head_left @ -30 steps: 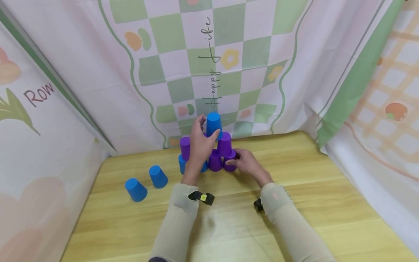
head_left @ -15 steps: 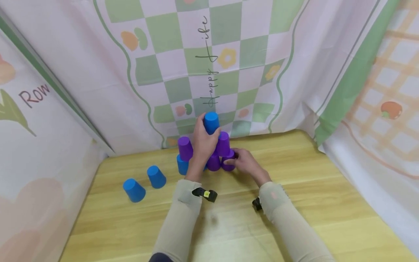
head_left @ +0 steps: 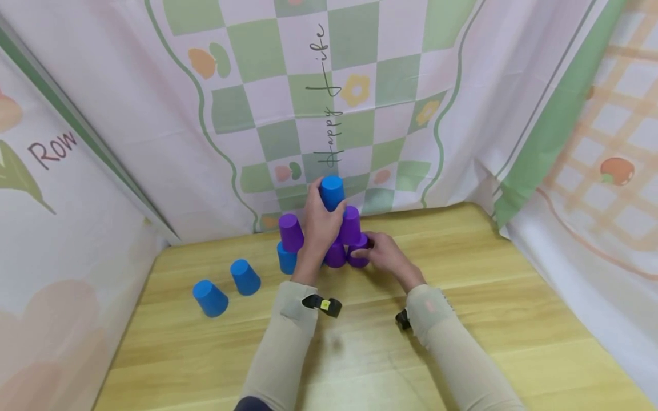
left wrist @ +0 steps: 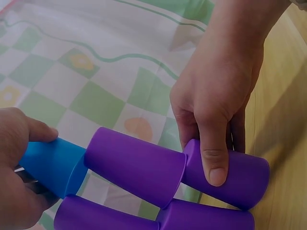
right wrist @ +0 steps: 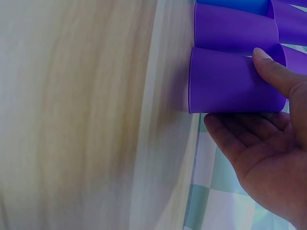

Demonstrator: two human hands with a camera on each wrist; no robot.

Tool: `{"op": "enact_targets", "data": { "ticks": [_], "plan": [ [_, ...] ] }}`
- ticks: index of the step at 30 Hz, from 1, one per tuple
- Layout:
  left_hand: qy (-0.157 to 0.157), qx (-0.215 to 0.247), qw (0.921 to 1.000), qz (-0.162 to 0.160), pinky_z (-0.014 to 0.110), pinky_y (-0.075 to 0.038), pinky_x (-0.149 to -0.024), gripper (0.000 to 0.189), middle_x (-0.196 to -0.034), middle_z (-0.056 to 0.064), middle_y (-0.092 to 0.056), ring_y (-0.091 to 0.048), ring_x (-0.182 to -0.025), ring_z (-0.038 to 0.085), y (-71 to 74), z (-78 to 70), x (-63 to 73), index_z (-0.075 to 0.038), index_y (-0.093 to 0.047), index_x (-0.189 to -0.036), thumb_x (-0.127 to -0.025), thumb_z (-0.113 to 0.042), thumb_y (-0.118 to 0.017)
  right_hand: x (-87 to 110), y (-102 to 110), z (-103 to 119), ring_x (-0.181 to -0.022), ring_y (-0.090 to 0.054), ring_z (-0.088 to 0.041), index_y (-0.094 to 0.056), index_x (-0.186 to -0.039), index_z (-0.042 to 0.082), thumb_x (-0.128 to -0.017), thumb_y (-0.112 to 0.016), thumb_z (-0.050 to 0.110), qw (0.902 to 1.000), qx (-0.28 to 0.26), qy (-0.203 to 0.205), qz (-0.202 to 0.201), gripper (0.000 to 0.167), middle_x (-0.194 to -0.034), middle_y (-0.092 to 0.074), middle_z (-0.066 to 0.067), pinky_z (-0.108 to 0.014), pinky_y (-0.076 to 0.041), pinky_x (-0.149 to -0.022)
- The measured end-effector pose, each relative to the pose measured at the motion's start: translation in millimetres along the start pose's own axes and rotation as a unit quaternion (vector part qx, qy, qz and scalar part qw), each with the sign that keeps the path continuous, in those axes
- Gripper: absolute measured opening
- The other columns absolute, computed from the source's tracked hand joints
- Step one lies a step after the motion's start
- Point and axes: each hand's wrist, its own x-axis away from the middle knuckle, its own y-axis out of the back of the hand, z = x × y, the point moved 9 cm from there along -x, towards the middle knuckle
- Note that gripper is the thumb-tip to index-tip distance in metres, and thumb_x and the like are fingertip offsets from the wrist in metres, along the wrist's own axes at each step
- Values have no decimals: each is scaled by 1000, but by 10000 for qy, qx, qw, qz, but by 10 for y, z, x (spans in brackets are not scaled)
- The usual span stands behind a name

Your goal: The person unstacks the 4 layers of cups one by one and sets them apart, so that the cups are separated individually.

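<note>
My left hand grips an upside-down blue cup at the top of a stack of cups. In the left wrist view, its rim is right at the bases of purple cups in the row below. An upper-row purple cup stands to the right, and another purple cup stands left of my wrist, over a blue cup. With thumb and fingers on opposite sides, my right hand holds the bottom row's rightmost purple cup, which stands on the table. My left hand and forearm hide the stack's middle.
Two loose blue cups, one nearer and one farther, stand upside down on the wooden table to the left. A checkered curtain hangs close behind the stack. Printed fabric also encloses both sides.
My left hand has brought the blue cup slightly down and closer over the upper purple cups, then held still. My right hand has stayed at the bottom purple cup.
</note>
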Motion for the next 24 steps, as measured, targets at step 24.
{"op": "enact_targets", "data": {
  "ticks": [24],
  "plan": [
    [-425, 177, 9989, -119, 52, -44, -120, 72, -154, 14, -53, -53, -143, 32, 176, -175, 181, -6, -38, -157, -96, -8, -76, -11, 14, 14, -100, -71, -27, -73, -120, 4, -93, -81, 28, 9999, 117, 77, -54, 38, -111, -76, -13, -47, -59, -95]
  ]
}}
